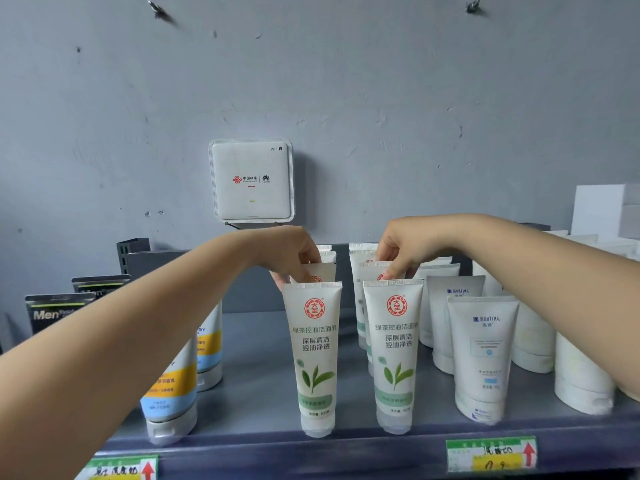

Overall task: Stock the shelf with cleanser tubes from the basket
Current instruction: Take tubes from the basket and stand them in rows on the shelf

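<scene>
Reaching both hands over the front row, I am working the second row of green-tea cleanser tubes on the shelf [263,344]. Tubes are standing upright on their caps, long axis vertical, crimped ends up, in two columns running back toward the wall.

Left hand [294,252] is pinching the crimped top of the left second tube [320,271], fingers curled down onto it, directly behind the left front tube [316,358]. Right hand [401,252] is pinching the top of the right second tube [372,271] likewise, directly behind the right front tube [394,355]. Each hand is sitting just above and behind its own column, so neither arm needs to cross.

Judgement: both tubes are being seated in line; the release is depending on each tube standing square on its cap without tipping onto the front one.

Basket is not in view. White tubes [483,355] are standing just right of the right column; yellow-banded tubes [173,386] are well to the left.
</scene>
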Demonstrator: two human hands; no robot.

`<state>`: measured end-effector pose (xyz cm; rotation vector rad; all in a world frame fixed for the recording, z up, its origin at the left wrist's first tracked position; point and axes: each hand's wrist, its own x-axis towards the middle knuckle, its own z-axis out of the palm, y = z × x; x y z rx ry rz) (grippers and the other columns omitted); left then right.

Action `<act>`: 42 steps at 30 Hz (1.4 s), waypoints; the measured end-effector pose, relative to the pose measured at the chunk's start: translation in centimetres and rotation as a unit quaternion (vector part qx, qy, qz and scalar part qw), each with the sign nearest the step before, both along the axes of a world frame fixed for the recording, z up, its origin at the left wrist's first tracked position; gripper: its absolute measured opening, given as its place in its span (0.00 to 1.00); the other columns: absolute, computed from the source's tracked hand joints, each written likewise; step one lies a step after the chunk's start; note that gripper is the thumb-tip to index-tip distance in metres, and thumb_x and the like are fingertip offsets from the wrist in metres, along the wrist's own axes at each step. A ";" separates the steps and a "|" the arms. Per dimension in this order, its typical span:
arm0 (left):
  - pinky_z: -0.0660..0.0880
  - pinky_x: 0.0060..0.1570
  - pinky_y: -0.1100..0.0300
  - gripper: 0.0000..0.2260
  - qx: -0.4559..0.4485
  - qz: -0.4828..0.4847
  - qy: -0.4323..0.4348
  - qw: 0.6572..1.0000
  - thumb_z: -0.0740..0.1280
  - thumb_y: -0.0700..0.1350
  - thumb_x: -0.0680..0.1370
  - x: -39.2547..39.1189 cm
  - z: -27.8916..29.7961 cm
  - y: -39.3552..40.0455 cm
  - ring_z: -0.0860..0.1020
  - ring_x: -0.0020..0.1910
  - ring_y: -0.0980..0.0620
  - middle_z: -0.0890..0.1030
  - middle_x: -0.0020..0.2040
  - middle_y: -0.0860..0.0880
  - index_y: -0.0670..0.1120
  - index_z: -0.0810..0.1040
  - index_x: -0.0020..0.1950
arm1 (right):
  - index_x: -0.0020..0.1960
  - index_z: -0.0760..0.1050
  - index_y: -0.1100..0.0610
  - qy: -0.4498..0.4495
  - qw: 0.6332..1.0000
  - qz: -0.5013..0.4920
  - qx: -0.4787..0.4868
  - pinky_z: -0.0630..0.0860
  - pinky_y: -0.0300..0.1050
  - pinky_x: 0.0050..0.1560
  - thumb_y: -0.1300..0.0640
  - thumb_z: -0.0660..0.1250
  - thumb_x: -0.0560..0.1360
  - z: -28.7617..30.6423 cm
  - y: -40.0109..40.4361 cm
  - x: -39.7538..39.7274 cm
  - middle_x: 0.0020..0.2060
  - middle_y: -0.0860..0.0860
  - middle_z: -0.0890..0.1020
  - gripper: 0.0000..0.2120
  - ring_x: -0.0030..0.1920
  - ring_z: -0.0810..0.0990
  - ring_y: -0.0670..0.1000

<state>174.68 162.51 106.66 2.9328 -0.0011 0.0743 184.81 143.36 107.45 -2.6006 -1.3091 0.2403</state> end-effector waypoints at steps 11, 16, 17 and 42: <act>0.80 0.41 0.65 0.05 -0.056 -0.001 0.013 0.998 0.70 0.41 0.74 -0.1 0.0 -0.1 0.81 0.38 0.57 0.82 0.37 0.55 0.48 0.82 0.48 | 0.35 0.80 0.53 0.026 1.000 0.004 0.007 0.81 0.42 0.48 0.62 0.69 0.73 0.0 -0.6 -0.6 0.29 0.43 0.83 0.10 0.43 0.82 0.52; 0.80 0.41 0.64 0.06 -0.055 0.002 0.017 0.998 0.70 0.40 0.74 -0.3 0.1 -0.4 0.82 0.40 0.53 0.83 0.39 0.53 0.44 0.83 0.50 | 0.47 0.79 0.67 0.017 1.000 -0.004 0.022 0.80 0.47 0.53 0.61 0.69 0.73 -0.1 -0.6 -0.5 0.40 0.60 0.82 0.08 0.47 0.83 0.56; 0.80 0.41 0.63 0.07 -0.051 0.002 0.017 0.999 0.70 0.40 0.74 -0.4 0.2 -0.4 0.82 0.42 0.51 0.84 0.40 0.52 0.44 0.83 0.51 | 0.48 0.79 0.67 0.019 1.000 -0.005 0.024 0.80 0.47 0.53 0.61 0.69 0.73 -0.2 -0.6 -0.4 0.43 0.63 0.83 0.09 0.47 0.83 0.56; 0.76 0.31 0.73 0.05 -0.090 0.012 -0.109 0.990 0.69 0.42 0.75 0.5 4.5 0.2 0.77 0.27 0.66 0.81 0.37 0.55 0.46 0.82 0.50 | 0.49 0.80 0.62 0.005 0.986 -0.004 0.169 0.79 0.38 0.43 0.58 0.68 0.74 2.8 0.3 0.9 0.36 0.51 0.82 0.08 0.37 0.81 0.46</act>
